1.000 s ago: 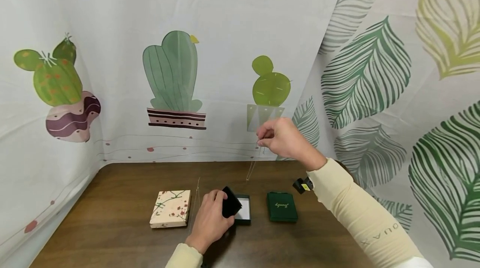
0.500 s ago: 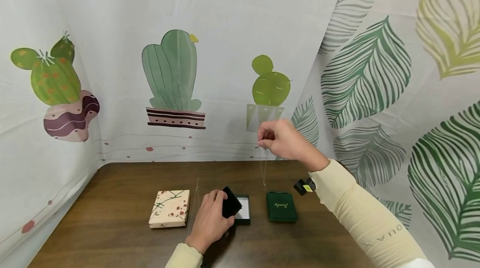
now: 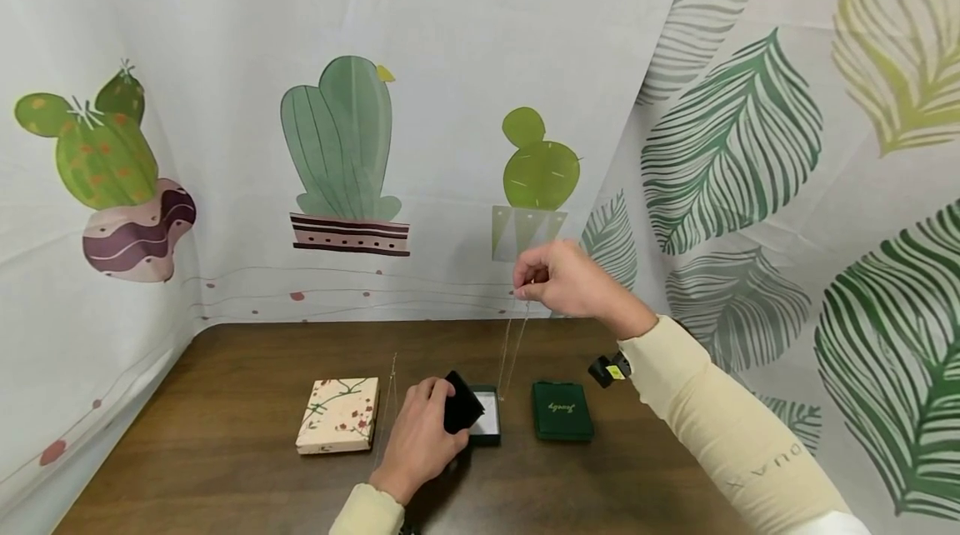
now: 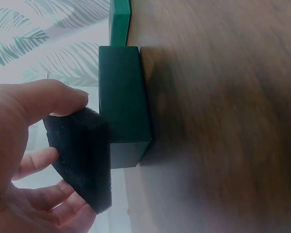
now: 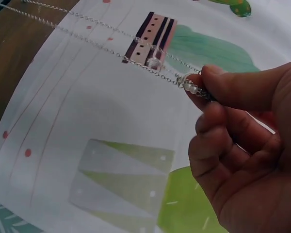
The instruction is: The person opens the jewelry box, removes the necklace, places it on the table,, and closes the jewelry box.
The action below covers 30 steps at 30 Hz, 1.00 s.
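In the head view my left hand [image 3: 422,439] grips a black foam pad [image 3: 462,403], tilted beside and partly over an open dark green box [image 3: 486,440] with a white inside. Thumb and fingers hold the pad's edges in the left wrist view, close to the box's dark green wall [image 4: 122,92]. Raised above the table's back edge, my right hand [image 3: 558,275] pinches a thin silver necklace [image 5: 145,68] between thumb and index finger. Small pearl-like beads [image 5: 191,88] show at the fingertips. Its chain hangs in a long loop, its low end near the box's right side.
A green lid with gold lettering [image 3: 562,412] lies right of the open box. At left sit a cream floral box [image 3: 339,416] and another thin chain [image 3: 393,377], partly hidden by my left hand. A patterned curtain [image 3: 450,152] stands behind the brown table [image 3: 247,368].
The necklace's hanging loop has swung right, then back left, and now reaches lower, towards the open box. My right hand has lowered slightly. My left hand and the foam pad stay in place.
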Available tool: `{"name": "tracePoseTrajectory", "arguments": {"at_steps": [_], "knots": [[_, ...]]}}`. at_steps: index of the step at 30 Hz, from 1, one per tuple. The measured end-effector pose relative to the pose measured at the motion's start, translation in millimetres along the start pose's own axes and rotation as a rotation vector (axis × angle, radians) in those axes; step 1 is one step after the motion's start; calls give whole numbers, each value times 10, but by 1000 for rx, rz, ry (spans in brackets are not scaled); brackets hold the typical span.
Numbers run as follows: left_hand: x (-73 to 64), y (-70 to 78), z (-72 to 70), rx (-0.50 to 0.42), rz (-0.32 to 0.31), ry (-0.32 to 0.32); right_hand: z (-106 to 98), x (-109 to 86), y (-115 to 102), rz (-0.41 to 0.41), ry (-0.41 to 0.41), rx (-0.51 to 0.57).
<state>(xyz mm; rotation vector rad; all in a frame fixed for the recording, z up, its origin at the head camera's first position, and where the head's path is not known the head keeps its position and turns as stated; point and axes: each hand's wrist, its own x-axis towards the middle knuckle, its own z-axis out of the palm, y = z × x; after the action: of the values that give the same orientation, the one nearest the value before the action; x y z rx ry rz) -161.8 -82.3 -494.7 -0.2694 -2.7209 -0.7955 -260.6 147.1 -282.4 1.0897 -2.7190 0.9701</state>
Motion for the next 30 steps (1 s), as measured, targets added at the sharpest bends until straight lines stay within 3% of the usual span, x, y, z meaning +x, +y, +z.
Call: {"name": "tracePoseTrajectory", "arguments": {"at_steps": [9, 17, 23, 30], "knots": [[17, -8, 0, -9, 2, -15, 94, 92, 331, 46, 3, -86], [25, -4, -13, -5, -1, -23, 340, 181, 752, 66, 112, -81], [10, 17, -12, -17, -7, -37, 715, -47, 913, 38, 68, -78], [17, 22, -45, -33, -13, -32, 1104, -452, 821, -42, -4, -182]]}}
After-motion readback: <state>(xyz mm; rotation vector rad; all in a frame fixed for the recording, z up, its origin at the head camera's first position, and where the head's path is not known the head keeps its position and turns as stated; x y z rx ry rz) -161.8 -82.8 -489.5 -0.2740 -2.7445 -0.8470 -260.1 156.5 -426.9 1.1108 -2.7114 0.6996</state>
